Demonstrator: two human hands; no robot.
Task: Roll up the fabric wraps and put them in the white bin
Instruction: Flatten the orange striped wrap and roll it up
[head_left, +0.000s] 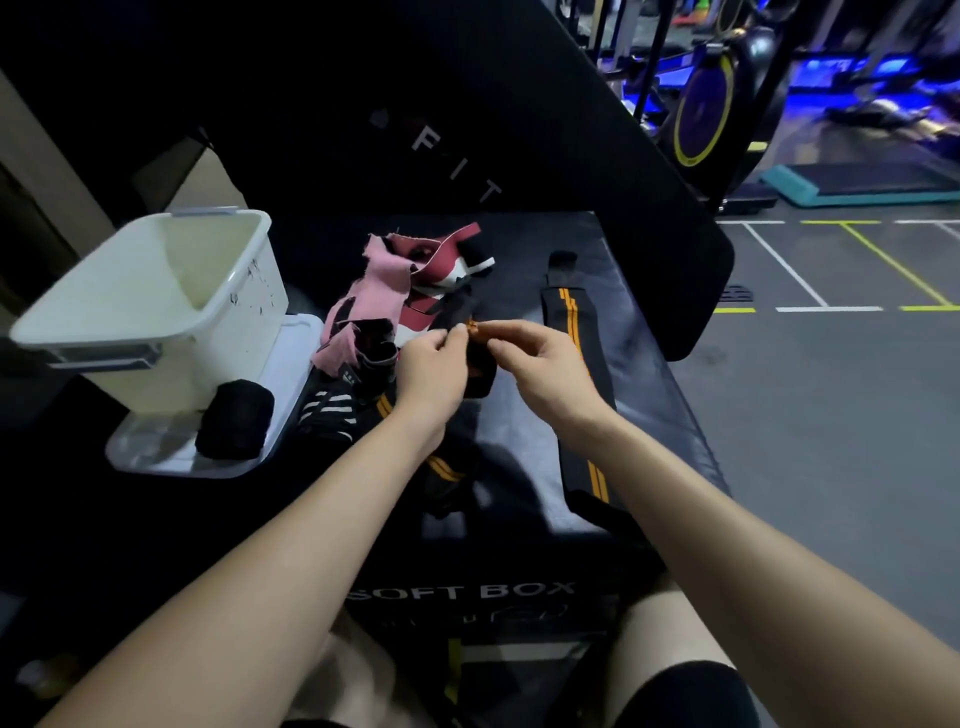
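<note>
Step in hand looks like starting the roll on the black wrap with orange stripes (475, 358). Both hands pinch its end above the middle of the surface (524, 436), and the tail runs back under the left forearm toward the near edge.

To do it well, I'd judge: keep the first turn tight and square, stripe edges aligned, tail under light tension so the roll doesn't cone (a loose core probably unwinds in the bin).

Pose:
- left hand (431, 366): fingers curled, thumb and fingertips pinching the wrap end, wrist slightly raised.
- right hand (540, 358): mirrors it, thumb and forefinger pinching the same end from the other side, other fingers loosely curled.
- Forearms converge from the near edge, hands nearly touching.

Locations:
- white bin (228, 291): left edge, tipped, standing on a clear lid (156, 452); interior looks empty.
- rolled black wrap (234, 418): on the lid, just beside the bin, not yet in.
- second striped wrap (576, 374): flat along the right edge.
- pink and maroon wraps (395, 291): heaped toward the far edge.
</note>
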